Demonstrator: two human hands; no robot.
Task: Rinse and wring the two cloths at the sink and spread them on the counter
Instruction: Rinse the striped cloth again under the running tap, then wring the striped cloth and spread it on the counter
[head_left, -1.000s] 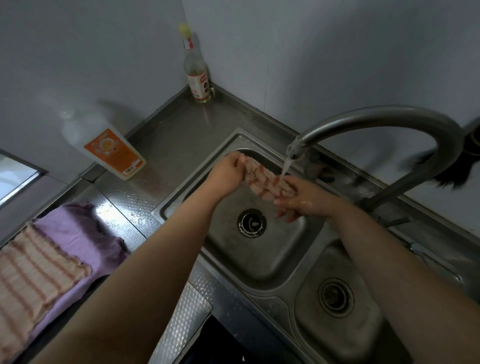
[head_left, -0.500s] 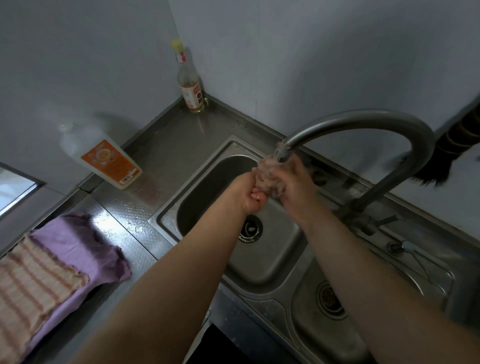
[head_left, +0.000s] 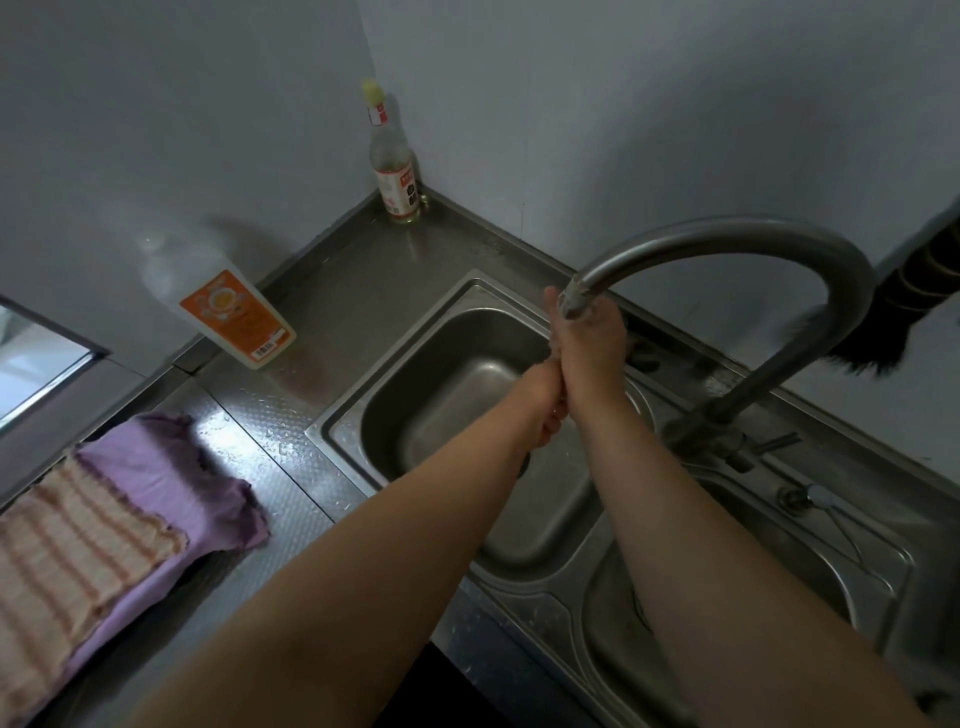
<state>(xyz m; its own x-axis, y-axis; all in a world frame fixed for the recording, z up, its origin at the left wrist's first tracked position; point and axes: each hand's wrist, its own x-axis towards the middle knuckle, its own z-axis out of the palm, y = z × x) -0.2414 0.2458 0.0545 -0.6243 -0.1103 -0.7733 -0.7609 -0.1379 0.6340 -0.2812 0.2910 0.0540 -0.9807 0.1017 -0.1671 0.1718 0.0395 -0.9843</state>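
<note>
cloth sits hidden between pressed-together hands, left hand (head_left: 545, 400) below right hand (head_left: 589, 338), under the faucet (head_left: 727, 244) so water runs into the sink (head_left: 415, 415); striped cloth (head_left: 67, 551) and purple cloth (head_left: 171, 478) lie on the bench (head_left: 337, 291).

Bare forearms, no sleeves, wet hands (head_left: 582, 358)

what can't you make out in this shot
Head view:
- Cloth being rinsed: hidden inside the clasped left hand and right hand.
- Left basin drain: covered by the forearms.
- Striped cloth: cut off by the left edge.
- Bottle label text: too small.
- Dark object at right: cut off, unidentifiable.
</note>
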